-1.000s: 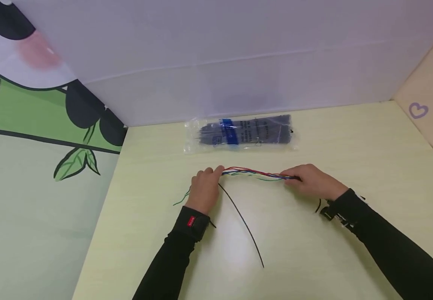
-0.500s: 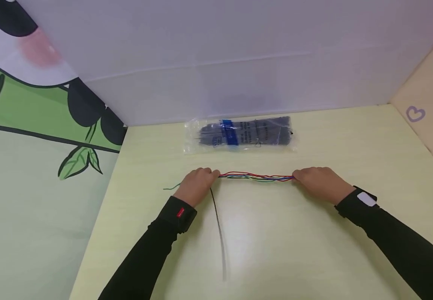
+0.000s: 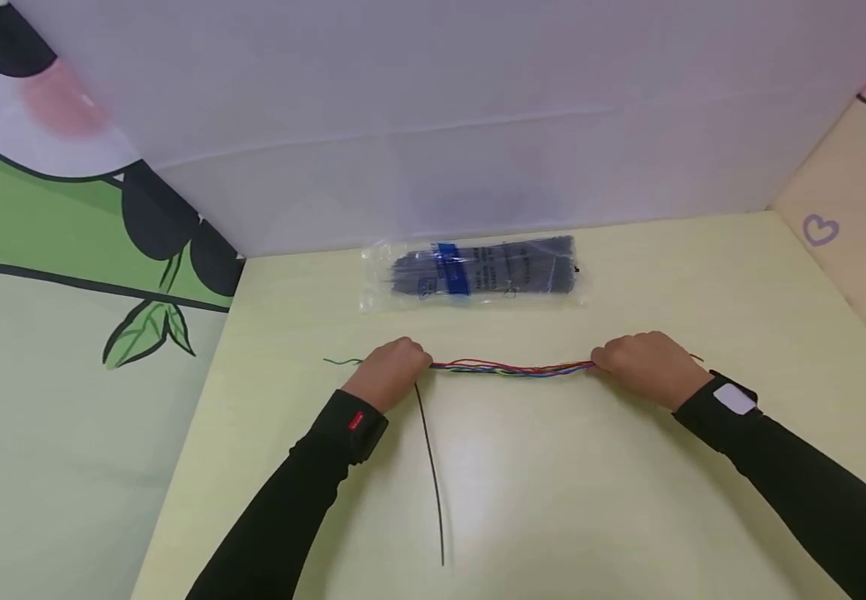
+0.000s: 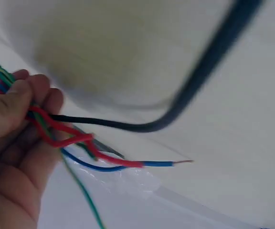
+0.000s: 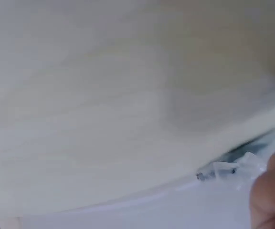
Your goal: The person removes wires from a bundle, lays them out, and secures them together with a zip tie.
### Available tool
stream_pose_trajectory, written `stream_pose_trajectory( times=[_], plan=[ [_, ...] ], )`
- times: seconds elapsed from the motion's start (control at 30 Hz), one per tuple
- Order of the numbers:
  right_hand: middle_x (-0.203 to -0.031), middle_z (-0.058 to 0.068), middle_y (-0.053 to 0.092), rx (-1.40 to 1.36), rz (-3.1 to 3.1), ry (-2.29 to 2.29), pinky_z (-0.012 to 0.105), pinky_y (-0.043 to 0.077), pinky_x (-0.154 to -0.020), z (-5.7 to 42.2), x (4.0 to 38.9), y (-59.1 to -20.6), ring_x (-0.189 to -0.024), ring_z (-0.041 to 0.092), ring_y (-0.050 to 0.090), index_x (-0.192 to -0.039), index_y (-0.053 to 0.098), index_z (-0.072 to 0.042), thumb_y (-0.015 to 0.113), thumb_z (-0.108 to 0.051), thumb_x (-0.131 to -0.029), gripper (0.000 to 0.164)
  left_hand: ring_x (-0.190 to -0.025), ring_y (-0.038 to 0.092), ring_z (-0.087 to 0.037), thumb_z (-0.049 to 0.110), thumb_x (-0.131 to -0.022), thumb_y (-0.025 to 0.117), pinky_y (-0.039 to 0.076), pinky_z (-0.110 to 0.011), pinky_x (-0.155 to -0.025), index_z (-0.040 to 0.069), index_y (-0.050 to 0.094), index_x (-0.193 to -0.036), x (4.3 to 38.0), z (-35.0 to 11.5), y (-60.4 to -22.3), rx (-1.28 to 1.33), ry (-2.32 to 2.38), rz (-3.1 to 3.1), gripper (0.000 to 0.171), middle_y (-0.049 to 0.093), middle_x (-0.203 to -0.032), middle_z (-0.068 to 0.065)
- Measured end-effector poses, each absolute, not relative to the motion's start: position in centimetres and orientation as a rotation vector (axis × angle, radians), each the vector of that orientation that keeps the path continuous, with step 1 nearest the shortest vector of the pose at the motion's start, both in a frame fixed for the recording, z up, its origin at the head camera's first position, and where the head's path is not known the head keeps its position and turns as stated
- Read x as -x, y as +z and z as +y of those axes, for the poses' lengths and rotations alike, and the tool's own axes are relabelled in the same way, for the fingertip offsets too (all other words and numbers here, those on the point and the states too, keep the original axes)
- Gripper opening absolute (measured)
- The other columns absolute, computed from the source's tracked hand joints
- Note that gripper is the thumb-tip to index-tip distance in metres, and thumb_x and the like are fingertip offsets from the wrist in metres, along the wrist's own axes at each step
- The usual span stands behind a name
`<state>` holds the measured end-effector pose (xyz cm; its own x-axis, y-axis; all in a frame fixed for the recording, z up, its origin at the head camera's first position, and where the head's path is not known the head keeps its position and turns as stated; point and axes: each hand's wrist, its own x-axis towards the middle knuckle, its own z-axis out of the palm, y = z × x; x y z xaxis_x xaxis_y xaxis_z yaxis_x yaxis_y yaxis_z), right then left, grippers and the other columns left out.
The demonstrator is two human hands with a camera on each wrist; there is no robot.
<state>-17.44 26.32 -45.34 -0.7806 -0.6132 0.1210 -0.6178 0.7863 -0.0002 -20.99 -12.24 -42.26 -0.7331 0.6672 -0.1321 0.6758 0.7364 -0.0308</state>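
Note:
A bundle of electrical wires [image 3: 511, 369] in red, blue, green and black stretches between both hands above the table. My left hand [image 3: 389, 372] pinches its left part; in the left wrist view, thumb and fingers close on the wires [image 4: 56, 136], and a blue wire's end [image 4: 183, 161] shows bare copper. From this hand a long thin black strand [image 3: 433, 467] hangs toward the near side. My right hand [image 3: 650, 365] grips the bundle's other part, and a short red end [image 3: 696, 357] sticks out behind it. In the right wrist view, only some fingers [image 5: 273, 191] show at the edge.
Behind the hands lies a clear plastic bag [image 3: 485, 271] of dark thin strips with a blue band. The pale table [image 3: 553, 483] meets a light back wall [image 3: 463, 183] and a side wall with a heart drawn on it [image 3: 820, 230].
The hands have moved apart, the left to the left and the right to the right, pulling the bundle straighter. The black strand has swung to hang more nearly straight toward the near side.

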Motion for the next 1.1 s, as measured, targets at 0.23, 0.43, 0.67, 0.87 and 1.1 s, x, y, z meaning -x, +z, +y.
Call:
stream_pose_trajectory(
  times=[0.23, 0.43, 0.67, 0.87, 1.1],
  plan=[
    [-0.046, -0.006, 0.028, -0.868, -2.747, -0.104, 0.031, 0.023, -0.038, 27.2, 18.0, -46.4, -0.040, 0.013, 0.027, -0.062, 0.042, -0.015, 0.070, -0.031, -0.086, 0.041, -0.088, 0.067, -0.017, -0.005, -0.082, 0.073, 0.058, -0.029, -0.079, 0.010, 0.076, -0.102, 20.8, -12.1, -42.2, -1.245, -0.117, 2.783, 0.025, 0.074, -0.092, -0.004],
    [-0.059, -0.009, 0.039, -0.891, -3.048, 0.213, 0.027, 0.033, -0.051, 27.4, 17.6, -45.0, -0.055, 0.009, 0.036, -0.074, 0.048, -0.018, 0.058, -0.029, -0.097, 0.027, -0.082, 0.068, -0.019, -0.007, -0.084, 0.069, 0.057, -0.032, -0.074, 0.009, 0.074, -0.100, 21.7, -12.2, -42.2, -1.197, -0.109, 2.854, 0.023, 0.074, -0.088, -0.005],
    [-0.068, -0.006, 0.048, -0.913, -3.357, 0.760, 0.023, 0.040, -0.063, 28.0, 17.7, -42.2, -0.060, 0.005, 0.046, -0.079, 0.055, -0.016, 0.058, -0.015, -0.098, 0.019, -0.080, 0.069, -0.019, -0.010, -0.083, 0.068, 0.057, -0.032, -0.070, 0.011, 0.072, -0.100, 22.3, -12.8, -42.2, -1.151, -0.081, 2.900, 0.027, 0.073, -0.085, -0.004],
    [-0.072, -0.005, 0.052, -0.764, -3.469, 1.020, 0.024, 0.040, -0.060, 27.9, 17.7, -42.3, -0.059, 0.008, 0.046, -0.096, 0.054, -0.015, 0.047, -0.027, -0.104, 0.016, -0.079, 0.068, -0.019, -0.012, -0.082, 0.067, 0.056, -0.032, -0.067, 0.010, 0.073, -0.095, 22.2, -13.0, -42.9, -1.151, -0.049, 2.919, 0.027, 0.071, -0.083, -0.004],
    [-0.095, -0.007, 0.064, -0.754, -3.331, 0.912, 0.028, 0.042, -0.077, 27.5, 17.4, -43.1, -0.085, 0.009, 0.053, -0.106, 0.064, -0.020, 0.042, -0.031, -0.106, 0.025, -0.081, 0.068, -0.020, -0.010, -0.083, 0.068, 0.056, -0.033, -0.068, 0.011, 0.075, -0.093, 22.4, -13.4, -43.1, -1.085, -0.030, 2.932, 0.024, 0.070, -0.082, -0.004]
  ],
)
